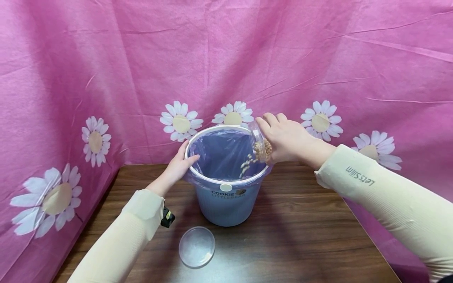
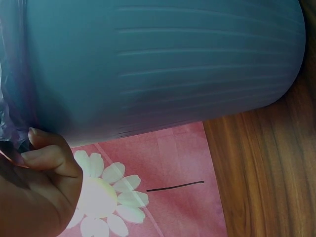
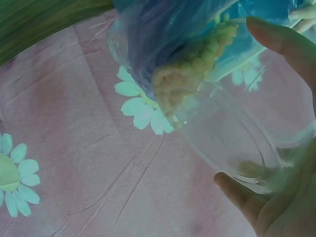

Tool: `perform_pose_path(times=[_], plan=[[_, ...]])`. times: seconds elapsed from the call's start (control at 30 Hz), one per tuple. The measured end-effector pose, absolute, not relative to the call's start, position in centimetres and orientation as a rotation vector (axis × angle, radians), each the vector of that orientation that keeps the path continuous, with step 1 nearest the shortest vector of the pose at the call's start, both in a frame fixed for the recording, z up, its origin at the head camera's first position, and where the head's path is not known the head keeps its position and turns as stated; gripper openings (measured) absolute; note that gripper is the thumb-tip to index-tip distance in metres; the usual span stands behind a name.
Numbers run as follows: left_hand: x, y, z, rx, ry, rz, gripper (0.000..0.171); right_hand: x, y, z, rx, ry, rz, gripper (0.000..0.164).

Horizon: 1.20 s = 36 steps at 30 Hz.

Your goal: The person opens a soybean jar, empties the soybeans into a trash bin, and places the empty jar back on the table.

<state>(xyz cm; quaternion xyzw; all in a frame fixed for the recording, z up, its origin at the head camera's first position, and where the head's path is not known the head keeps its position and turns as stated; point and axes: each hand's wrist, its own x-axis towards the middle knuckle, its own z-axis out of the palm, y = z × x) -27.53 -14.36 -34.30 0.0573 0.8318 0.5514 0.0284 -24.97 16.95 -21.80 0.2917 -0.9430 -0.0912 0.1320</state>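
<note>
A blue-grey trash bin (image 1: 226, 206) with a white rim stands on the table, lined with a thin purple plastic bag (image 1: 217, 153). My left hand (image 1: 177, 167) grips the bin's left rim, thumb over the top edge; in the left wrist view that hand (image 2: 47, 182) is at the bagged rim. My right hand (image 1: 288, 137) holds a clear jar (image 1: 255, 131) tipped on its side over the right rim. Small round beige beans (image 1: 249, 160) spill from its mouth into the bag. In the right wrist view, more beans (image 3: 190, 74) lie along the jar's lower side.
A clear round lid (image 1: 196, 247) lies on the wooden table (image 1: 283, 243) in front of the bin. Pink cloth (image 1: 247, 51) with white daisies hangs behind the table and on both sides. A black band (image 1: 168, 217) shows at the left wrist.
</note>
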Motion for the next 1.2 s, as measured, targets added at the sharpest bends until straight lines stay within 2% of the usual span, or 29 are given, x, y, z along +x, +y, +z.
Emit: perform_pose_path(times=[0.7, 1.03, 1.2], plan=[[-27.5, -14.3, -34.2, 0.180, 2.566, 1.718, 0.079, -25.4, 17.5, -23.0, 0.967, -2.532, -0.320, 0.105], [-27.5, -14.4, -34.3, 0.180, 2.547, 1.732, 0.079, -26.1, 18.1, -23.1, 1.062, -2.350, -0.380, 0.092], [-27.5, -14.4, -34.3, 0.168, 2.549, 1.721, 0.080, -26.3, 18.1, -23.0, 1.086, -2.305, -0.400, 0.092]])
